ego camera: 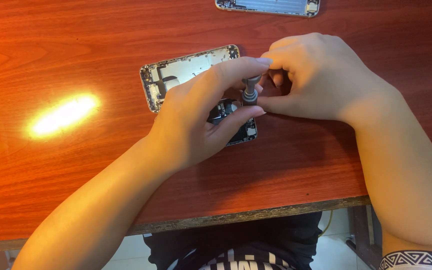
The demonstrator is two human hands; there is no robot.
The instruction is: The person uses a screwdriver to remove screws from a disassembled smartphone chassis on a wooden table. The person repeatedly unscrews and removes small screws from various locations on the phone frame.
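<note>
Here the wooden table [51,45] carries an opened phone housing [183,70], its long axis slanting up toward the right. Over the housing's near end, the left hand [196,117] pinches a small grey screwdriver [249,92] standing upright; just right of the housing, the right hand [316,77] curls around the same tool, equally near. A second housing [268,6] lies well beyond.

One head-worn view, steeply down and close over the near edge of the wooden table [51,45]
</note>
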